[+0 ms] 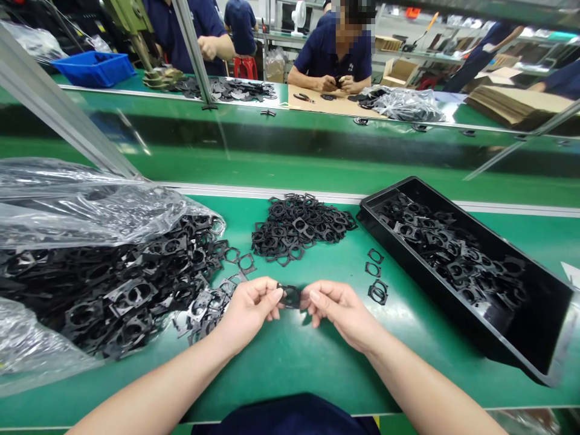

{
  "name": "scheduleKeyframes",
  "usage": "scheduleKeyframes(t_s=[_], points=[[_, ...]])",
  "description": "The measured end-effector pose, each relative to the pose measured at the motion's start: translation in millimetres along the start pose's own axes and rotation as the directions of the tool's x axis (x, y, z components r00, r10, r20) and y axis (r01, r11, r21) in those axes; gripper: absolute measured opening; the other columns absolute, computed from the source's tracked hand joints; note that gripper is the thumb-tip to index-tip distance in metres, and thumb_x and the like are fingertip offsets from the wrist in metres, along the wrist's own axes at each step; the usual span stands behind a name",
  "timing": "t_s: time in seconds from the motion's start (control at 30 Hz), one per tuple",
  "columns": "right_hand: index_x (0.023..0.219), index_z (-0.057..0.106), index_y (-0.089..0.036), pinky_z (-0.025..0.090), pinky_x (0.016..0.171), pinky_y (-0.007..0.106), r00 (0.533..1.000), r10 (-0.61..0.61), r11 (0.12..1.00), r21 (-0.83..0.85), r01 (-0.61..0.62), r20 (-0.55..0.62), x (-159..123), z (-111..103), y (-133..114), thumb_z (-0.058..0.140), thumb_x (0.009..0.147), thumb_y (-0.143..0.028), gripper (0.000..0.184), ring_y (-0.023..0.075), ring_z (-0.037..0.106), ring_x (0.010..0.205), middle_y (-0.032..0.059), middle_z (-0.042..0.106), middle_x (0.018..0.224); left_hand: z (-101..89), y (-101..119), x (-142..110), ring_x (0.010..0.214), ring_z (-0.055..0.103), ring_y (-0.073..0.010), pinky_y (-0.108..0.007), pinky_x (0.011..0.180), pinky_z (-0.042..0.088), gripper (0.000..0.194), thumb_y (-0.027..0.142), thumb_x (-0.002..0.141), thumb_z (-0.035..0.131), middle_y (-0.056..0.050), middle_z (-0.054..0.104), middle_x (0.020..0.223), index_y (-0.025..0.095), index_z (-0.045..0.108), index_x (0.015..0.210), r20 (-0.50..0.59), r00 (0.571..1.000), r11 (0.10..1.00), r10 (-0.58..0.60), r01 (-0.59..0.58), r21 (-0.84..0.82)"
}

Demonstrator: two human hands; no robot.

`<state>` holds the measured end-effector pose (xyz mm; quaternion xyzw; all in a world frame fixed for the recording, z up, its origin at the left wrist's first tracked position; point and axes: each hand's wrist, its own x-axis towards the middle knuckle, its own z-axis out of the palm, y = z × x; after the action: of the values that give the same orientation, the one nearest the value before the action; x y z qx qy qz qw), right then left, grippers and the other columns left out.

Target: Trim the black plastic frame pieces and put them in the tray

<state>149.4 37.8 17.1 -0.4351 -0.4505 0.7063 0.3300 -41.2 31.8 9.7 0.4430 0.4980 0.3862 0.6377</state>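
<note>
The left hand (248, 309) and the right hand (343, 314) each pinch one side of a single black plastic frame (290, 296), holding it between them above a green workbench (290, 374). Their fingertips cover parts of its edges, so its full outline is hard to make out.

Left of the left hand, a large heap of similar frames (113, 290) runs partly under a clear plastic bag (90, 205), which hides some of them. Far too many overlap to count. Ahead of the hands lies a second, smaller heap (299, 226), also uncountable. Two loose frames (239, 258) sit just ahead of the left hand.

Right of the right hand lies a short line of loose frames (376, 272), three or four; the nearest ones overlap, so I cannot tell which. Farther right, a black tray (389, 193) holds more frames, with its contents too jumbled to count.
</note>
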Motion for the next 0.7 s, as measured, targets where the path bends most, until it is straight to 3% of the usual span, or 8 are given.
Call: scheduleKeyframes(t_s=[0.17,0.3,0.43,0.53,0.63,0.7], points=[[0.063,0.057,-0.014,0.040,0.053,0.023,0.999,-0.035,0.977,-0.208,0.038,0.018,-1,4,1,0.063,0.078,-0.052,0.040,0.0094,0.049,0.052,-0.0013,0.054,0.059,2.9,-2,-1,0.048,0.050,-0.0089,-0.020,0.049,0.040,0.037,0.049,0.075,0.064,0.000,0.060,0.053,0.013,0.058,0.067,0.089,0.991,0.995,-0.102,0.103,-0.009],[0.064,0.053,-0.015,0.036,0.053,0.022,0.999,-0.028,0.976,-0.214,0.032,0.021,0,3,2,0.062,0.078,-0.054,0.042,0.0088,0.045,0.051,-0.0016,0.053,0.058,3.2,-5,-1,0.042,0.046,-0.0073,-0.018,0.044,0.034,0.042,0.053,0.074,0.063,0.000,0.057,0.050,0.013,0.055,0.062,0.153,0.977,0.987,-0.151,0.156,-0.023],[0.060,0.047,-0.016,0.029,0.049,0.021,0.995,0.018,0.987,-0.162,-0.002,0.097,1,1,4,0.062,0.077,-0.056,0.046,0.0075,0.038,0.048,-0.0047,0.045,0.052,2.3,-7,0,0.039,0.037,-0.0040,-0.017,0.041,0.025,0.044,0.054,0.076,0.059,0.003,0.051,0.051,0.015,0.048,0.059,0.142,0.985,0.995,-0.099,0.103,-0.018],[0.062,0.049,-0.016,0.031,0.050,0.021,0.989,0.045,0.986,-0.163,-0.022,0.139,2,0,3,0.060,0.078,-0.057,0.046,0.0078,0.039,0.048,-0.0042,0.046,0.052,2.8,-5,0,0.037,0.036,-0.0048,-0.017,0.041,0.027,0.044,0.054,0.080,0.053,0.006,0.045,0.046,0.017,0.044,0.057,0.140,0.988,0.992,-0.060,0.044,0.116],[0.064,0.052,-0.015,0.034,0.051,0.021,0.999,-0.004,0.963,-0.270,0.018,0.051,-1,2,4,0.059,0.077,-0.059,0.047,0.0079,0.042,0.050,-0.0025,0.051,0.055,5.8,-5,-4,0.039,0.041,-0.0077,-0.018,0.044,0.034,0.042,0.050,0.082,0.051,0.006,0.042,0.041,0.019,0.041,0.055,0.111,0.994,0.953,0.004,-0.037,0.300],[0.063,0.054,-0.014,0.033,0.050,0.020,0.999,-0.034,0.950,-0.313,0.025,-0.022,-4,5,7,0.060,0.074,-0.061,0.049,0.0074,0.042,0.049,-0.0024,0.052,0.055,6.2,-11,-7,0.042,0.049,-0.0101,-0.019,0.045,0.040,0.043,0.051,0.080,0.053,0.004,0.049,0.044,0.020,0.043,0.054,0.105,0.994,0.933,0.028,-0.064,0.355]])
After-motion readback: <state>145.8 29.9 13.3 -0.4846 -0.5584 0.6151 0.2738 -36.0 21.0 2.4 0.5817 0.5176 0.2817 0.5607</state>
